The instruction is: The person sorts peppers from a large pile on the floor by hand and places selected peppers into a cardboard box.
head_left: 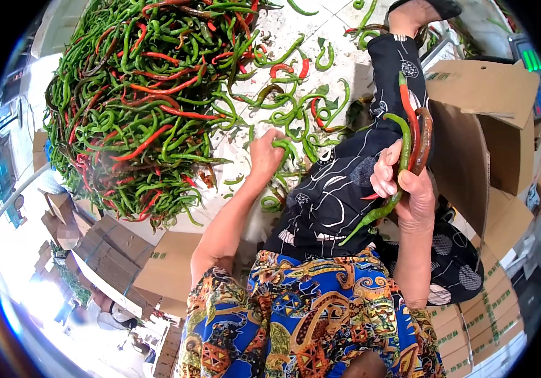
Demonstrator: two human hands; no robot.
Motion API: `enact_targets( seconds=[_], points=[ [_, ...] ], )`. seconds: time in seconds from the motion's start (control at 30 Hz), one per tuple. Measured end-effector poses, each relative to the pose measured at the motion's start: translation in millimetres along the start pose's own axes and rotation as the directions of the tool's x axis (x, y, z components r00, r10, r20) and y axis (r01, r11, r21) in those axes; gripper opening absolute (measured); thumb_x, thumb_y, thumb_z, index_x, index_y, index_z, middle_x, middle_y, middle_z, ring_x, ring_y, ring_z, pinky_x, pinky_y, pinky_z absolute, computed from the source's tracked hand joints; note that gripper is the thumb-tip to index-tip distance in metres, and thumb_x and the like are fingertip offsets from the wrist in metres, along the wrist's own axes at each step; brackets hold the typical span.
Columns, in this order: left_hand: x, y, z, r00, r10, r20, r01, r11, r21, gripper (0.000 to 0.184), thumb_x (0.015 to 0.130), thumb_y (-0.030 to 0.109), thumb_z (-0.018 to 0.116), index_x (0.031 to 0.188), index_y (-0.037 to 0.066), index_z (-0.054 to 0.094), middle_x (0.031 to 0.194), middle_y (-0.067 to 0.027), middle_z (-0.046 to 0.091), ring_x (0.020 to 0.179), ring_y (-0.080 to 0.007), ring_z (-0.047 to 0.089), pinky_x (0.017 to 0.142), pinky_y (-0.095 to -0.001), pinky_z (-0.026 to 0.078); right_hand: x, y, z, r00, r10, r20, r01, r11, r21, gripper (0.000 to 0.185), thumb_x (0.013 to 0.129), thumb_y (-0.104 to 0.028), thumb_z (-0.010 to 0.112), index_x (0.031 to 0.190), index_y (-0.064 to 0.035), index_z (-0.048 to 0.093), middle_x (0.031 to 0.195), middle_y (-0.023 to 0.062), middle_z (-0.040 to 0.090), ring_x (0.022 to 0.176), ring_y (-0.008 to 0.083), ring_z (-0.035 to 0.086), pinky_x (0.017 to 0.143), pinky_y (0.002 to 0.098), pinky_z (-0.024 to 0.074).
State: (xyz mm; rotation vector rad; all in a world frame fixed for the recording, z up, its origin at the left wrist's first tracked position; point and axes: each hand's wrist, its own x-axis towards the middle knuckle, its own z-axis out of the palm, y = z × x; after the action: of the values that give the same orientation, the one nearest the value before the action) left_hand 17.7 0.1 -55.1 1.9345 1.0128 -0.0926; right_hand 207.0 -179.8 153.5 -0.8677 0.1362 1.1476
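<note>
My right hand (407,179) is closed around several long chili peppers held upright above my leg. Among them are a green chili pepper (371,218), a red chili pepper (408,107) and a brownish one (423,135). Down at the pale floor, my left hand (266,154) has its fingers closed on a green chili pepper (287,150); its fingertips are partly hidden. Loose curled green and red chili peppers (316,113) lie scattered around it. Left of that hand rises a big pile of green and red chili peppers (151,94).
An open cardboard box (503,145) stands close by my right arm. Flattened cardboard (168,268) and more boxes (110,252) are at the lower left. Stacked cartons (478,321) sit at the lower right. A device with a green lit display (532,60) is at the upper right.
</note>
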Motion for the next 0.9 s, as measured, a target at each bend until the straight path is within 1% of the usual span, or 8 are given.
enact_targets(
  seconds=[0.2, 0.37, 0.47, 0.5, 0.53, 0.6, 0.73, 0.9],
  points=[
    [25, -13, 47, 0.989, 0.022, -0.148, 0.013, 0.974, 0.227, 0.025, 0.068, 0.009, 0.070, 0.092, 0.006, 0.065, 0.079, -0.0207, 0.066, 0.074, -0.0392, 0.064, 0.067, -0.0477, 0.049, 1, 0, 0, 1.000, 0.005, -0.009, -0.005, 1.000, -0.018, 0.034, 0.077, -0.019, 0.074, 0.097, -0.0005, 0.054, 0.081, 0.0070, 0.056, 0.063, 0.0116, 0.052, 0.059, 0.0268, 0.0438],
    [18, -3, 41, 0.960, 0.215, -0.180, -0.222, 0.975, -0.021, 0.018, 0.069, 0.004, 0.061, 0.087, 0.004, 0.059, 0.075, -0.0173, 0.060, 0.072, -0.0365, 0.058, 0.067, -0.0411, 0.047, 2, -1, -1, 1.000, -0.001, 0.002, 0.001, 1.000, -0.011, 0.033, 0.077, -0.019, 0.074, 0.096, -0.0002, 0.054, 0.081, 0.0073, 0.056, 0.063, 0.0122, 0.053, 0.059, 0.0271, 0.0440],
    [20, 12, 7, 0.991, 0.064, 0.117, -0.022, 0.944, -0.330, 0.018, 0.072, 0.004, 0.055, 0.089, 0.003, 0.060, 0.075, -0.0175, 0.059, 0.072, -0.0350, 0.060, 0.068, -0.0406, 0.047, 2, 0, -1, 1.000, 0.000, 0.017, 0.000, 1.000, 0.005, 0.033, 0.077, -0.018, 0.074, 0.096, -0.0002, 0.054, 0.082, 0.0075, 0.056, 0.063, 0.0124, 0.052, 0.059, 0.0273, 0.0442],
    [25, 5, 6, 0.986, 0.167, 0.005, -0.160, 0.951, -0.264, 0.022, 0.074, 0.003, 0.051, 0.094, 0.004, 0.060, 0.075, -0.0183, 0.059, 0.073, -0.0343, 0.060, 0.069, -0.0407, 0.047, 2, 0, -1, 1.000, 0.001, 0.022, -0.001, 1.000, 0.011, 0.033, 0.077, -0.018, 0.073, 0.096, -0.0001, 0.054, 0.082, 0.0076, 0.056, 0.063, 0.0124, 0.052, 0.059, 0.0273, 0.0442],
    [32, 8, -4, 0.995, 0.051, 0.082, -0.037, 0.986, -0.163, 0.028, 0.072, 0.003, 0.054, 0.099, 0.005, 0.060, 0.077, -0.0193, 0.060, 0.076, -0.0368, 0.061, 0.070, -0.0428, 0.047, 2, 0, 0, 1.000, 0.002, 0.019, -0.002, 1.000, 0.010, 0.033, 0.077, -0.018, 0.073, 0.096, 0.0000, 0.054, 0.082, 0.0077, 0.056, 0.064, 0.0124, 0.052, 0.059, 0.0274, 0.0442],
    [53, -18, 0, 0.945, 0.291, -0.149, -0.288, 0.957, 0.042, 0.033, 0.070, 0.001, 0.058, 0.102, 0.006, 0.061, 0.082, -0.0192, 0.060, 0.079, -0.0395, 0.060, 0.071, -0.0452, 0.048, 3, 0, 0, 1.000, -0.003, 0.010, 0.003, 1.000, 0.002, 0.033, 0.077, -0.018, 0.073, 0.097, 0.0001, 0.054, 0.082, 0.0078, 0.055, 0.064, 0.0123, 0.052, 0.060, 0.0276, 0.0442],
    [66, -11, 0, 0.983, 0.169, -0.075, -0.120, 0.893, 0.434, 0.029, 0.068, -0.001, 0.065, 0.095, 0.007, 0.061, 0.093, -0.0187, 0.056, 0.080, -0.0393, 0.060, 0.068, -0.0492, 0.049, 3, 0, -1, 1.000, -0.003, 0.021, 0.004, 1.000, -0.008, 0.032, 0.078, -0.018, 0.072, 0.097, 0.0003, 0.054, 0.083, 0.0079, 0.055, 0.064, 0.0122, 0.052, 0.060, 0.0277, 0.0440],
    [65, -6, 2, 0.972, 0.227, 0.058, -0.224, 0.831, 0.509, 0.030, 0.066, -0.002, 0.067, 0.094, 0.007, 0.059, 0.095, -0.0177, 0.054, 0.083, -0.0393, 0.060, 0.067, -0.0497, 0.050, 3, 1, -1, 1.000, -0.007, 0.029, 0.008, 1.000, -0.009, 0.032, 0.078, -0.019, 0.071, 0.098, 0.0003, 0.054, 0.083, 0.0077, 0.055, 0.065, 0.0122, 0.052, 0.061, 0.0277, 0.0439]
  ],
)
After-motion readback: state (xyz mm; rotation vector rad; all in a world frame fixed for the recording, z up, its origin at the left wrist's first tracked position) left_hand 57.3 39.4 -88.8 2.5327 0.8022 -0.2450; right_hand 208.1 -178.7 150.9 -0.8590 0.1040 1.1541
